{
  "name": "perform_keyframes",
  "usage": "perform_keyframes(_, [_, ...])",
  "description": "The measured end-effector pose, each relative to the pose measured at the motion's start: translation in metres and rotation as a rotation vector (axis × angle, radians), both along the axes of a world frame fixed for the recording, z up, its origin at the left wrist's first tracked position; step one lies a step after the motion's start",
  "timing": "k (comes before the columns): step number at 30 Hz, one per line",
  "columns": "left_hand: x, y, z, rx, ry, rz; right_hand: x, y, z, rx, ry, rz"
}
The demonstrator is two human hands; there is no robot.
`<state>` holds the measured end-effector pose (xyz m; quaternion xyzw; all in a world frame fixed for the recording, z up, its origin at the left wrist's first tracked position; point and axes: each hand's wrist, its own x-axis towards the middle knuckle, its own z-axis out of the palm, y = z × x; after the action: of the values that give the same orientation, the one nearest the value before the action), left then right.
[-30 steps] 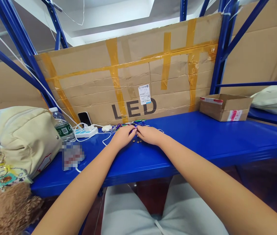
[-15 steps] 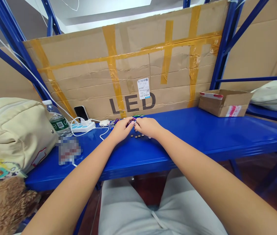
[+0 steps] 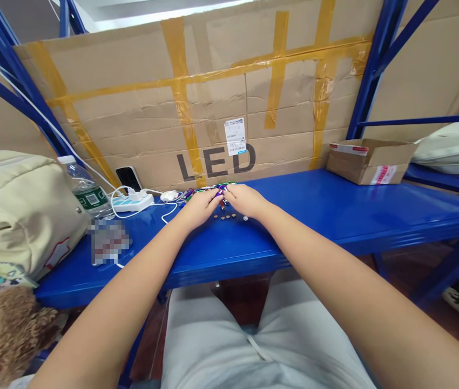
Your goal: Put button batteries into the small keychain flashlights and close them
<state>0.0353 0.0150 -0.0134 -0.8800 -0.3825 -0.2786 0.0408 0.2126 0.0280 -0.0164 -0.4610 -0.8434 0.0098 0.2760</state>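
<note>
My left hand (image 3: 199,208) and my right hand (image 3: 248,201) meet at the back of the blue shelf (image 3: 335,216), fingertips pinched together on a small coloured piece (image 3: 221,195) between them. Behind them lies a heap of small coloured metal items (image 3: 207,190), green, purple and blue. Just in front of my hands sits a short row of tiny round button-like parts (image 3: 224,217) and one small silver part (image 3: 245,219). What exactly the fingers hold is too small to make out.
A cream bag (image 3: 19,208) and a water bottle (image 3: 83,188) stand at the left. A white power strip (image 3: 132,202) with cables, a phone (image 3: 128,177) against the taped "LED" cardboard (image 3: 221,108), and an open carton (image 3: 369,161) at the right.
My hands have stayed together at the coloured heap, lifting slightly off the shelf. The camera has tipped down a little, so everything sits higher in view.
</note>
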Motion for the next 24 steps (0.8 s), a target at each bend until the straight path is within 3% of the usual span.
perform_keyframes(6, [0.0008, 0.0012, 0.0011, 0.071, 0.140, 0.092, -0.0012, 0.0045, -0.0052, 0.001, 0.099, 0.068])
perform_keyframes(17, [0.0009, -0.0011, 0.0022, 0.061, 0.206, 0.153, -0.0009, 0.0007, -0.0058, -0.260, 0.232, 0.244])
perform_keyframes(24, [0.0030, -0.0052, 0.0050, 0.078, 0.171, 0.102, 0.0002, -0.0022, -0.0046, -0.163, 0.223, 0.208])
